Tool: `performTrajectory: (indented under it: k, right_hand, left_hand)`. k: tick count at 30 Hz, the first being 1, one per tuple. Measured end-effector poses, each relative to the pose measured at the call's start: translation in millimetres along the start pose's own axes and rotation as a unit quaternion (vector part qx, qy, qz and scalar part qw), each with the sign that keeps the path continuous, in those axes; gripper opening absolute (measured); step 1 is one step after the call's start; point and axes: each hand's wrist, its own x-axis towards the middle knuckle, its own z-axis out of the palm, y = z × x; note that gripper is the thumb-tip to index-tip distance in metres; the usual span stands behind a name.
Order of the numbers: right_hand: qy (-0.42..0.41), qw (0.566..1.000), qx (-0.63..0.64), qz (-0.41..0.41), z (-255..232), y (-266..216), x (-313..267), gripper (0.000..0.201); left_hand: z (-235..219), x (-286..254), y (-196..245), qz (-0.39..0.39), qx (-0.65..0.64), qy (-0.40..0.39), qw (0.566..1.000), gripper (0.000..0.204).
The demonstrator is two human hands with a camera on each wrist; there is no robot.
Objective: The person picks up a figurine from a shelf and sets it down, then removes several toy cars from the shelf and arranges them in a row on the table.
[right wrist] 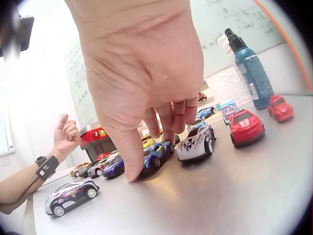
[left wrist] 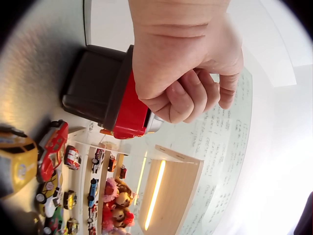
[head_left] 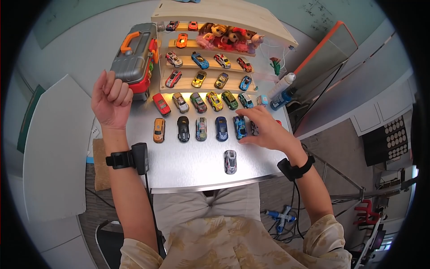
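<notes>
My right hand [head_left: 268,130] is over the right end of the front car row. Its thumb and fingertips sit at the two ends of a blue patterned toy car [head_left: 240,127] and pinch it. Beside that car is a white toy car with dark graphics [right wrist: 196,143], partly covered by the hand in the head view. A silver-grey toy car [head_left: 230,162] stands alone nearer the table's front edge. Raised beside the toolbox, my left hand [head_left: 112,99] holds nothing, its fingers loosely curled. A dark blue toy car [head_left: 221,128] stands left of the pinched one.
Several toy cars line the metal table [head_left: 188,168] and the steps of a lit wooden shelf [head_left: 224,11], where dolls [head_left: 228,38] also sit. A grey and red toolbox [head_left: 134,56] stands left. Bottles, including a blue one [right wrist: 253,78], and red toy cars [right wrist: 246,128] are right.
</notes>
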Motion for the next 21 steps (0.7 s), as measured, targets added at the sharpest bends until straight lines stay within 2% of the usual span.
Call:
performTrajectory:
  k: [8, 11, 15, 21]
  right_hand:
    - [-0.013, 1.000, 0.001, 0.010, 0, -2, -1, 0.081]
    - [0.024, 1.000, -0.007, -0.005, -15, 1, -6, 0.082]
    - [0.016, 0.999, -0.004, 0.029, -31, 13, -16, 0.083]
    - [-0.015, 0.997, -0.017, 0.068, -27, 21, -24, 0.082]
  left_hand:
    - [0, 0, -1, 0.002, 0.004, 0.007, 1.000, 0.040]
    - [-1, -1, 0, 0.003, 0.005, 0.016, 1.000, 0.040]
    - [0, 0, 0, 0.007, 0.008, 0.017, 1.000, 0.039]
    - [2, 0, -1, 0.006, 0.003, 0.012, 1.000, 0.040]
